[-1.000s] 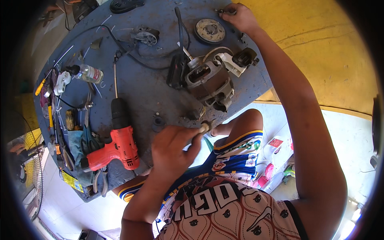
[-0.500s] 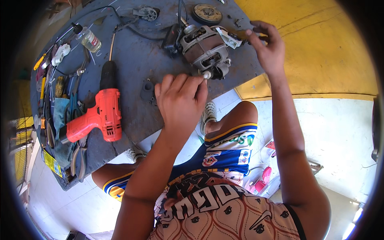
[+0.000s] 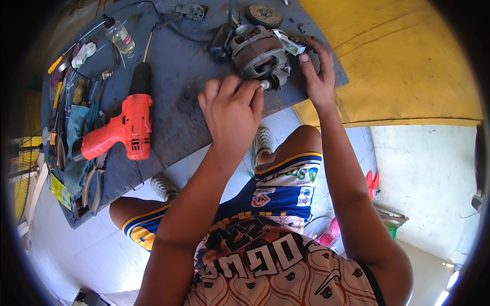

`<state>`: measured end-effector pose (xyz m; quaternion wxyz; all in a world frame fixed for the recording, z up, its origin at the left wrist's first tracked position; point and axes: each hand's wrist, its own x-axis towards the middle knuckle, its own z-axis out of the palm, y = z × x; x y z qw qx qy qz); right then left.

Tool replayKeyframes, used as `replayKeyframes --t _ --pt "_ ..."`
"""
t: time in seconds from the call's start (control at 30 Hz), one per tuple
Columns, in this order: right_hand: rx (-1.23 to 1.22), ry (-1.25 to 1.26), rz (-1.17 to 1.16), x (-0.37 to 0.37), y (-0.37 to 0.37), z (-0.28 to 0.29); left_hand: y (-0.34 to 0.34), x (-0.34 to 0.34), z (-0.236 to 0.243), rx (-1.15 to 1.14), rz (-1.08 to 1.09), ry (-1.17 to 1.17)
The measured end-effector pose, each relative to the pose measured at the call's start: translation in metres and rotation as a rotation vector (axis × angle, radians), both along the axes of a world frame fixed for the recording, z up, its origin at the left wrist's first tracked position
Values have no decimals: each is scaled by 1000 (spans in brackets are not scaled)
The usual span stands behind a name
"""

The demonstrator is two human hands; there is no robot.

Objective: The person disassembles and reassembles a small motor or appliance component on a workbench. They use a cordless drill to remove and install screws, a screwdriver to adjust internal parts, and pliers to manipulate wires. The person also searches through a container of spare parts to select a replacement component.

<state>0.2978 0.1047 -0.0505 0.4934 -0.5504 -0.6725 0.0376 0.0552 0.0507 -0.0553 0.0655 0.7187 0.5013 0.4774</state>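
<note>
An electric motor [image 3: 260,55] with a brown core and grey end frames lies on the dark workbench. My left hand [image 3: 232,107] is closed at its near end, with thumb and forefinger pinching beside a small whitish shaft piece [image 3: 265,85]; the fingertips partly hide the grip. On the motor's right side sits a pale metal bracket [image 3: 289,42]. My right hand [image 3: 321,76] is next to that bracket, thumb and fingers apart, with nothing visible between them. Whether its fingertips touch the bracket I cannot tell.
A red cordless drill [image 3: 130,125] with a long bit lies left of my left hand. Beyond it stand a clear bottle [image 3: 120,36] and several hand tools, including pliers [image 3: 93,186]. A round pulley wheel [image 3: 265,16] lies behind the motor, near a cable [image 3: 184,36].
My right hand has moved left and slightly down, closer to the motor. My left hand stays at the shaft piece. The whole view has shifted a little.
</note>
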Motion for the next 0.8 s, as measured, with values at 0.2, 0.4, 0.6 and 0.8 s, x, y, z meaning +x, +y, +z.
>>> replayKeyframes --t 0.2,0.4,0.6,0.8 --pt "-31 -265 -20 1 26 -3 0 2 -2 24 55 51" --pt "-37 -339 -43 -5 25 -13 5 11 -4 -20 25 56" --pt "-113 -378 -44 -5 25 -12 6 14 -8 4 17 41" --pt "-76 -399 -54 -8 24 -13 7 18 -9 39 10 16"
